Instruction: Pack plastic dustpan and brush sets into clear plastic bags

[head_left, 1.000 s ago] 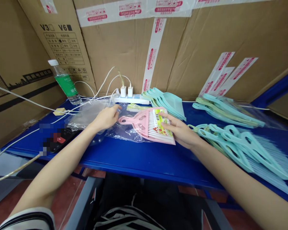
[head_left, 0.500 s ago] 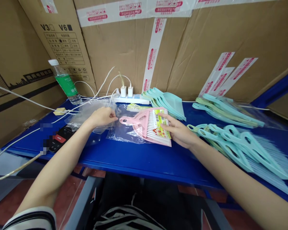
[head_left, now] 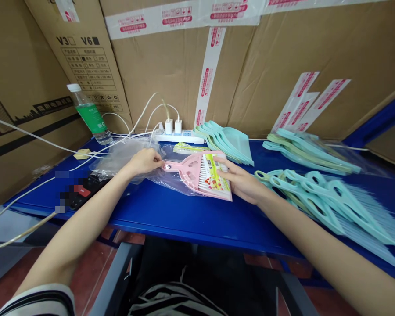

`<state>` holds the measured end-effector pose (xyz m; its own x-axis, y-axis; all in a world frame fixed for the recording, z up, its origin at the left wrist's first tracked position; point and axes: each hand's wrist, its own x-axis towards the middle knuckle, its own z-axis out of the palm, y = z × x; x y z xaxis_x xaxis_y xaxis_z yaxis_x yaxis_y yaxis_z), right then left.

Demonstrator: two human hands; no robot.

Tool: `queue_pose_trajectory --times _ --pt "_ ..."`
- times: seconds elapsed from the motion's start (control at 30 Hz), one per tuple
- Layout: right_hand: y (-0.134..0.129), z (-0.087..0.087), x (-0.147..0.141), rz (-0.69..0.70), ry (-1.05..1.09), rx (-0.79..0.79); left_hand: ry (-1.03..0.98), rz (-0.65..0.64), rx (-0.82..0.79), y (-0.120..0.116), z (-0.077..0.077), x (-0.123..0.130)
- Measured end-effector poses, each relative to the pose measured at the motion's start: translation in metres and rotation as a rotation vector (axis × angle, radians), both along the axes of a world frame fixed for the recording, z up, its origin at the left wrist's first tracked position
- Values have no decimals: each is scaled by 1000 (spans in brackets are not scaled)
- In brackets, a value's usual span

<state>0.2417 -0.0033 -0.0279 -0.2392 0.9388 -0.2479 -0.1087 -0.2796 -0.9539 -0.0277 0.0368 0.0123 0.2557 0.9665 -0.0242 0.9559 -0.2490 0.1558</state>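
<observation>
At frame centre, the right hand (head_left: 242, 181) grips a pink plastic dustpan (head_left: 191, 176) with white-bristled brush (head_left: 213, 175), while the left hand (head_left: 145, 161) pinches either its handle (head_left: 177, 166) or the clear plastic bag (head_left: 175, 182), unclear which, seemingly a bagging step calling for parted film.

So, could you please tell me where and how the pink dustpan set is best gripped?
I'd pinch the pink dustpan set by its narrow handle, coming from the person's left: the handle points that way, slimmer than the wide end. The left hand is at its tip; the right hand holds the wide end.
</observation>
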Motion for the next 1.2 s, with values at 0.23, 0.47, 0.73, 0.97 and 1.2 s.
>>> queue_pose_trajectory --times 0.23,0.47,0.73,0.97,1.2 --pt "-6 8 -7 -72 -36 -37 38 69 18 -7 2 6" --pt "-10 15 -12 -87 -59 -67 49 85 11 -10 5 9" --pt "-11 14 -9 -27 -17 -51 151 148 50 -11 8 8" --pt "-9 12 -6 31 -26 -57 201 172 95 -8 9 2" --pt "-8 12 -5 89 -33 -36 245 191 98 -7 14 -6"
